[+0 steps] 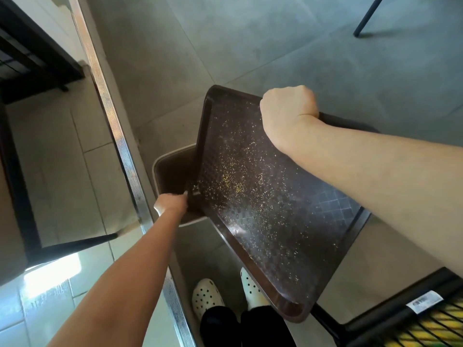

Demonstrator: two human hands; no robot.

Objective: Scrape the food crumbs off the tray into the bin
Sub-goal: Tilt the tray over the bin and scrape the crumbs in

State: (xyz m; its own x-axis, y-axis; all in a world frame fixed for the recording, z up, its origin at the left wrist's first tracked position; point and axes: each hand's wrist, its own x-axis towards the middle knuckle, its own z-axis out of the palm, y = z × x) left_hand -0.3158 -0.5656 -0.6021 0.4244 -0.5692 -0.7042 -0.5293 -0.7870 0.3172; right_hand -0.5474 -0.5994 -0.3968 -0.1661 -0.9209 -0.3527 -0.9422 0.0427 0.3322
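A dark brown textured tray (275,221) is held tilted, its left edge dipping over a brown bin (172,169) on the floor. Yellow crumbs (233,176) are scattered over the tray, thickest near the low left edge. My right hand (288,108) grips the tray's raised far edge in a fist. At the tray's low edge over the bin, my left hand (170,202) holds a small dark scraper (193,192); its fingers are mostly hidden.
A metal floor strip (120,136) runs diagonally just left of the bin. A black chair frame (390,319) with a yellow mesh seat stands at the lower right. My feet in white clogs (208,296) are below the tray. Another chair leg (365,18) is top right.
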